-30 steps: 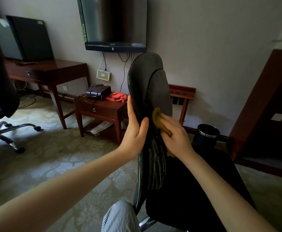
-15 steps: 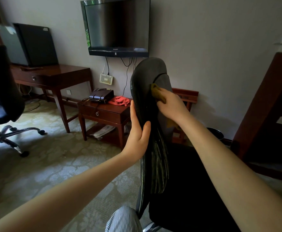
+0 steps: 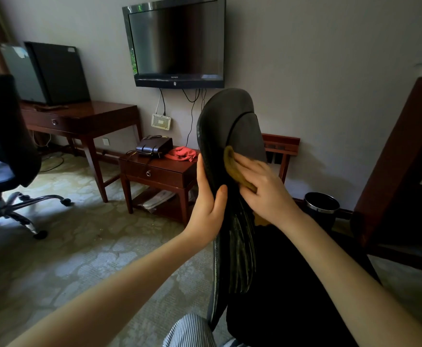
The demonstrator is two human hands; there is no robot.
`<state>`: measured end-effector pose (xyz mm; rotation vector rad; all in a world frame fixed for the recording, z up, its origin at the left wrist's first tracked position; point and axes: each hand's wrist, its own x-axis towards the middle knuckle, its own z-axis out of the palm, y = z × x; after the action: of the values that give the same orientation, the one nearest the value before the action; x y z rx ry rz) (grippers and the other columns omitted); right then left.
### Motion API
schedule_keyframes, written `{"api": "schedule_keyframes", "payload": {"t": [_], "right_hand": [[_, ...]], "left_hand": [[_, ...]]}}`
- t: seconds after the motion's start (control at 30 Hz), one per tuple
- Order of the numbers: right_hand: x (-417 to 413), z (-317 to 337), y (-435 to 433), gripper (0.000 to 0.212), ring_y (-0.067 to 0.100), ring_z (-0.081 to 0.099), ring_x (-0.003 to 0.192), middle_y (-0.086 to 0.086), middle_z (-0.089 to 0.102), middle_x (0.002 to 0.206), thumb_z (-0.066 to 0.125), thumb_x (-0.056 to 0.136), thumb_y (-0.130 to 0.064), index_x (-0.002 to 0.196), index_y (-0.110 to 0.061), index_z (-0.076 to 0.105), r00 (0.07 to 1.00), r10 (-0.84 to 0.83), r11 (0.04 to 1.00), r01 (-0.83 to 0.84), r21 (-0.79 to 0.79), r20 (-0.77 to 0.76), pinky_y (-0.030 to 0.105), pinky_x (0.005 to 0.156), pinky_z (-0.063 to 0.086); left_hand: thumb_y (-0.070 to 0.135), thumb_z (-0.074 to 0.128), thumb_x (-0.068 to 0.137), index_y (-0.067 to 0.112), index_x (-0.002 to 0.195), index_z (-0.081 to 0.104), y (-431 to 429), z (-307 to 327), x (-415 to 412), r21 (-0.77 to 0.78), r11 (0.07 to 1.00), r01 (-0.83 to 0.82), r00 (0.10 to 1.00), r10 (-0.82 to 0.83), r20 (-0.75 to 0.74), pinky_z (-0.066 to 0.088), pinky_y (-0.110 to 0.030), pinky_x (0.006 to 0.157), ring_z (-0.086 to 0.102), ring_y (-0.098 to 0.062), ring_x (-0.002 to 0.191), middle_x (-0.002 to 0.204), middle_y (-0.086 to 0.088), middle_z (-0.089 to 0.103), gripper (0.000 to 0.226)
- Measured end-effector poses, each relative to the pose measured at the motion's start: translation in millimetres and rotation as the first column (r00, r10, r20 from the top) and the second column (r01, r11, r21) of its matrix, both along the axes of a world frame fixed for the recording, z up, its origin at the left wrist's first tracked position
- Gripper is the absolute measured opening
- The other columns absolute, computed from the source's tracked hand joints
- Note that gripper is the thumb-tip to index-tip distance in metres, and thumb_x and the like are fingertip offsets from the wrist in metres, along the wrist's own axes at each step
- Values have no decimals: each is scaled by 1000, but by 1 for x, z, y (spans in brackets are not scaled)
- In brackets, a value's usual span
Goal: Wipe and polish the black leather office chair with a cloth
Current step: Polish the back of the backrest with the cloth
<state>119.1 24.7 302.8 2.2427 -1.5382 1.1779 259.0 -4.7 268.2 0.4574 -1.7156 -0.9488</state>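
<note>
The black leather office chair stands right in front of me, its backrest (image 3: pixel 226 116) seen almost edge-on and its seat (image 3: pixel 292 284) to the right. My left hand (image 3: pixel 208 204) holds the backrest's edge, fingers laid straight along the rear and thumb on the front. My right hand (image 3: pixel 267 194) holds a bunched mustard-yellow cloth (image 3: pixel 232 166) and presses it against the front face, about mid-height. Part of the cloth hangs below that hand.
A low wooden side table (image 3: pixel 159 171) behind the chair carries a dark bag (image 3: pixel 154 145) and a red rag (image 3: pixel 182 154). Left are a desk (image 3: pixel 84 116) and a second office chair (image 3: pixel 2 146). A black bin (image 3: pixel 321 204) and a dark cabinet (image 3: pixel 405 159) stand right.
My right hand carried the cloth up the backrest to near its top, then back down to mid-height. The left hand kept its hold on the edge.
</note>
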Motion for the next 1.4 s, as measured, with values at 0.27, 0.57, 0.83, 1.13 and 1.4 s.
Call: {"api": "schedule_keyframes", "payload": {"t": [0.27,0.57,0.83,1.13,1.4], "right_hand": [[-25,-63,15,66,31,46,120,-8,36,141,59,79,3,136,-17,34,1000,-5,999,6,46,-29,36,97,35],[-1,-9,-1,62,8,40,121,-23,31,137,54,87,3,138,-23,30,987,27,1000,-29,8,161,9,105,25],[-2,-45,-4,64,36,45,122,-8,31,140,59,79,6,137,-9,38,1000,-23,999,23,-26,3,36,103,30],[-30,-110,33,66,22,39,125,-24,23,136,56,85,5,133,-27,25,992,-109,945,84,315,64,31,108,30],[-14,-50,14,67,6,29,128,-17,25,142,51,88,5,137,-30,21,961,-59,983,9,183,271,21,108,21]], "left_hand": [[24,35,95,51,133,-10,-4,0,0,7,1000,-25,999,25,25,19,-14,112,14,0,141,156,6,7,65],[20,35,95,48,134,-7,-7,3,0,-9,999,-40,999,40,29,23,-13,110,21,-1,139,155,3,14,64],[10,34,100,35,141,-8,-12,0,3,18,997,-76,997,75,25,23,-6,105,21,1,137,150,10,16,64],[12,33,101,39,138,-9,-13,0,-2,25,992,-123,992,122,33,22,-3,104,18,-4,139,155,6,12,63],[13,33,101,37,140,-9,-11,1,-3,-2,992,-130,991,130,35,23,-23,112,21,-9,141,155,0,15,62]]}}
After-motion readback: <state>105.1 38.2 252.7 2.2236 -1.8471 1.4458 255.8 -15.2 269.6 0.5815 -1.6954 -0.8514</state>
